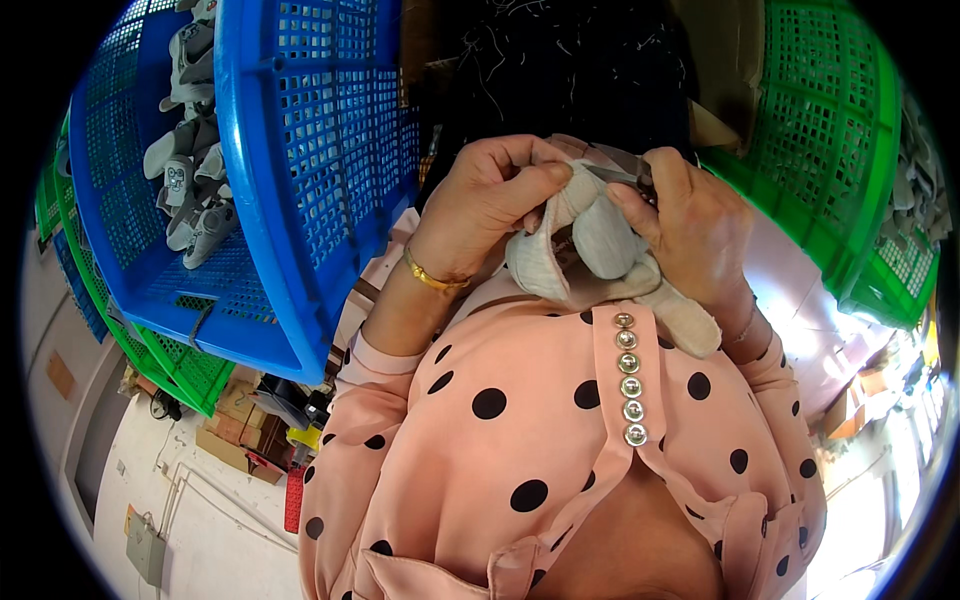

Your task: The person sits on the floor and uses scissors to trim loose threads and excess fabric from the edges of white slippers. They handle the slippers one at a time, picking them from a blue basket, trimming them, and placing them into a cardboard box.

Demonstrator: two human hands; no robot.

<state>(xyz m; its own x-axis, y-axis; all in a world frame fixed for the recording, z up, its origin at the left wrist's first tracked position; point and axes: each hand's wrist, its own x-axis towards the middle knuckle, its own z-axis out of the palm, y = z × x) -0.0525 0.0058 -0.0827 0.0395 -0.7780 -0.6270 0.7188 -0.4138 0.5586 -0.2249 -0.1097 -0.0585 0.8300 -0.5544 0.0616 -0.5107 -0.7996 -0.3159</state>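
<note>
A pale grey fabric shoe upper (535,262) with a light lining is between my two hands, its opening turned up and a tongue-like flap standing in the middle. My left hand (478,208) pinches the top edge with thumb and index finger. On the other side, my right hand (700,222) is closed round the upper, the thumb pressing near the flap. A soft strip of the upper hangs below that hand. Something small and dark shows beside the right fingers; I cannot make out what it is.
To the left stands a blue plastic basket (232,130) holding several grey shoe uppers (195,180). A green basket (825,150) is at the right, with more grey pieces (918,185) beyond it. Dark cloth (570,75) with loose thread ends lies ahead of my hands. Cardboard boxes (240,425) sit lower left.
</note>
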